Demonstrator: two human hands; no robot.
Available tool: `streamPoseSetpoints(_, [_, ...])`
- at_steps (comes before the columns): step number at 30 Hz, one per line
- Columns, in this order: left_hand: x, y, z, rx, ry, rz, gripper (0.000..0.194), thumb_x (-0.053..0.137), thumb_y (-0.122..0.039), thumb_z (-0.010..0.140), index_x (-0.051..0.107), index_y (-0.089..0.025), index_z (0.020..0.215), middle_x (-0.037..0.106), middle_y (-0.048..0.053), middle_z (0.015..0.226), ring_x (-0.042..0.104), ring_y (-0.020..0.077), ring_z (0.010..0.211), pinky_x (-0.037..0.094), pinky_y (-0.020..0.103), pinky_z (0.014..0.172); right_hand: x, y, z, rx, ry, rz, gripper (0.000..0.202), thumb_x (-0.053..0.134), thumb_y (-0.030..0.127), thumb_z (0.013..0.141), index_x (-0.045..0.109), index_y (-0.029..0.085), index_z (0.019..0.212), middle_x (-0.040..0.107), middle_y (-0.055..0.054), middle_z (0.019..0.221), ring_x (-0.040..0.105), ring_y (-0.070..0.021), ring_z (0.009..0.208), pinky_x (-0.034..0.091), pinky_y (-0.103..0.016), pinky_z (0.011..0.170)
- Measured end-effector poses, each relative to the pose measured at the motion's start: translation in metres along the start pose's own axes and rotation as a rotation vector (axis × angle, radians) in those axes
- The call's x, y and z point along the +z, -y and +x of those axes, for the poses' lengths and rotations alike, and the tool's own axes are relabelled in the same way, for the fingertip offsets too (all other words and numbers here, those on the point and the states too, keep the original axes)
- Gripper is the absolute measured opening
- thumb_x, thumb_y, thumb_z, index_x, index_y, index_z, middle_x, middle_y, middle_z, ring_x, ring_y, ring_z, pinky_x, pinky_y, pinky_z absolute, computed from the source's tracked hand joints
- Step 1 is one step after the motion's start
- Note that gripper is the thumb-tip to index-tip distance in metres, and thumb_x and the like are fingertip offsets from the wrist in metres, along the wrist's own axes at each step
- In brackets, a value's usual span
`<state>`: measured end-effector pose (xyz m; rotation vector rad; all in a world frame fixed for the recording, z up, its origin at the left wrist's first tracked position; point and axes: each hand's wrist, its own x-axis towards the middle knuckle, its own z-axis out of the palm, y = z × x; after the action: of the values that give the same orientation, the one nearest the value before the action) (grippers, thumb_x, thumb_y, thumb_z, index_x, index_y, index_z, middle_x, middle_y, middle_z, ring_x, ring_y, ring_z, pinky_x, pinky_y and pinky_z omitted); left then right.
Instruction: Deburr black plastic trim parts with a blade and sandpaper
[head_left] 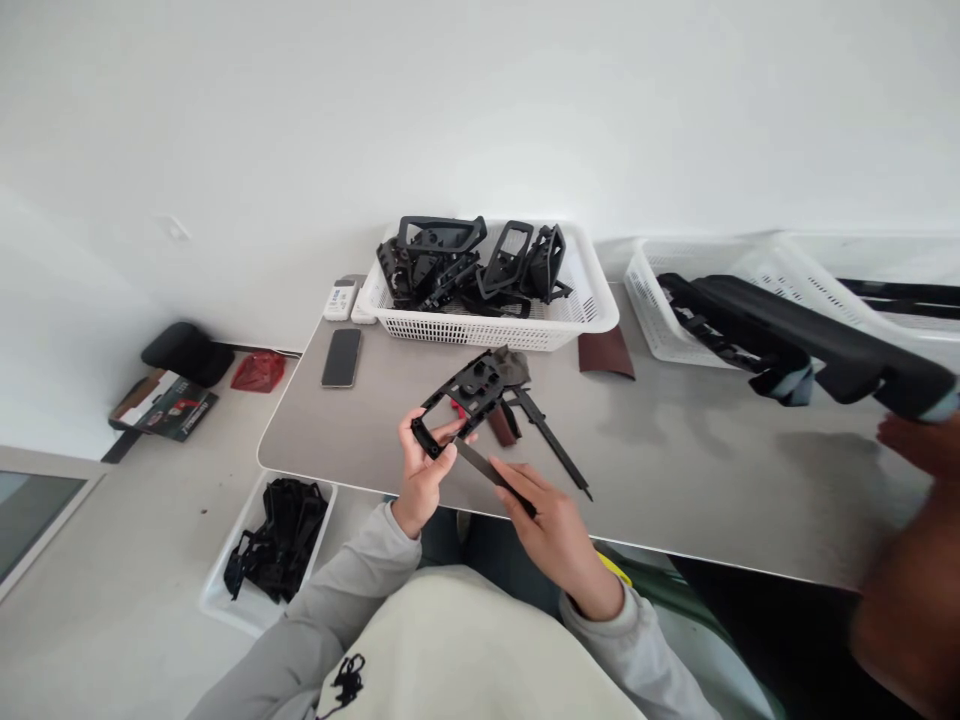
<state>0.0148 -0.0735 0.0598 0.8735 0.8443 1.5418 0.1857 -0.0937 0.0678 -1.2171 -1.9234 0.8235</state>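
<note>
My left hand [424, 475] grips the near end of a black plastic frame [480, 382], which is tilted above the table edge. In my right hand [546, 525] is a flat file [478, 459], its tip at the frame's near right corner. Whether the file touches the plastic I cannot tell. A black caliper [553, 440] lies to the right of the frame. Close by are a folded piece of brown sandpaper [502, 426] and a crumpled grey-brown cloth [513, 366], partly behind the frame. Something small and red shows through the frame's opening.
A white basket [480, 330] of black parts stands at the back, with sandpaper [606, 354] beside it. A phone [341, 358] lies left. At right, another person's blurred hand [922, 445] is at long black parts [817, 330] over a second basket [660, 335]. A parts bin [217, 590] sits below left.
</note>
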Motion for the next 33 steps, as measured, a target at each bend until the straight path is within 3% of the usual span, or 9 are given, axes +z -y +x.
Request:
streamPoseSetpoints(4, [0.002,-0.002,-0.001,-0.016,-0.009,0.003,0.056,0.071,-0.037,0.08,0.029,-0.029,0.117,0.071,0.008,0.111,0.07,0.0236,0.097,0.045,0.047,0.097,-0.002,0.002,0.001,0.051,-0.019,-0.027,0.039,0.045,0.032,0.094,0.063,0.018,0.126,0.068,-0.01,0.095,0.067,-0.0188,0.078,0.055,-0.029,0.072])
streamPoseSetpoints(9, [0.005,-0.005,-0.002,-0.019,-0.029,0.008,0.056,0.072,-0.037,0.078,0.031,-0.029,0.116,0.072,0.007,0.109,0.069,0.0236,0.098,0.043,0.047,0.098,-0.005,0.005,0.002,0.06,0.049,0.04,0.039,0.045,0.036,0.095,0.065,0.019,0.124,0.066,-0.007,0.084,0.063,-0.018,0.069,0.054,-0.029,0.066])
streamPoseSetpoints(21, [0.003,0.0,-0.002,-0.03,-0.041,-0.011,0.059,0.072,-0.039,0.078,0.029,-0.03,0.117,0.072,0.007,0.108,0.07,0.0254,0.099,0.045,0.048,0.097,-0.003,0.006,0.002,0.114,0.02,0.087,0.042,0.047,0.039,0.093,0.066,0.016,0.122,0.066,-0.007,0.078,0.061,-0.0188,0.065,0.052,-0.032,0.066])
streamPoseSetpoints(25, [0.003,-0.002,0.001,-0.048,-0.086,-0.044,0.058,0.073,-0.039,0.075,0.032,-0.029,0.115,0.073,0.004,0.099,0.071,0.0248,0.093,0.047,0.048,0.095,-0.005,0.003,0.002,0.17,0.04,0.246,0.038,0.057,0.041,0.088,0.071,0.019,0.115,0.07,-0.007,0.082,0.062,-0.0193,0.069,0.051,-0.032,0.067])
streamPoseSetpoints(29, [0.001,-0.006,0.004,-0.132,-0.13,-0.083,0.057,0.075,-0.043,0.07,0.037,-0.027,0.111,0.072,0.002,0.091,0.072,0.0243,0.081,0.053,0.047,0.085,-0.002,-0.007,0.003,0.337,-0.144,0.576,0.044,0.063,0.046,0.082,0.068,0.022,0.119,0.071,-0.005,0.087,0.045,-0.01,0.048,0.038,-0.026,0.044])
streamPoseSetpoints(31, [-0.001,-0.007,0.005,-0.181,-0.123,-0.103,0.057,0.074,-0.043,0.07,0.038,-0.026,0.111,0.072,0.002,0.088,0.072,0.0228,0.072,0.055,0.045,0.078,0.001,-0.01,0.004,0.393,-0.239,0.705,0.047,0.063,0.045,0.082,0.065,0.022,0.123,0.067,-0.001,0.076,0.033,-0.0066,0.041,0.028,-0.024,0.039])
streamPoseSetpoints(33, [-0.002,-0.008,0.007,-0.21,-0.125,-0.114,0.057,0.073,-0.042,0.07,0.039,-0.025,0.113,0.072,0.001,0.086,0.071,0.021,0.066,0.056,0.042,0.072,0.004,-0.012,0.006,0.412,-0.301,0.758,0.048,0.064,0.042,0.082,0.063,0.02,0.126,0.054,0.005,0.057,0.03,-0.0069,0.04,0.024,-0.023,0.039])
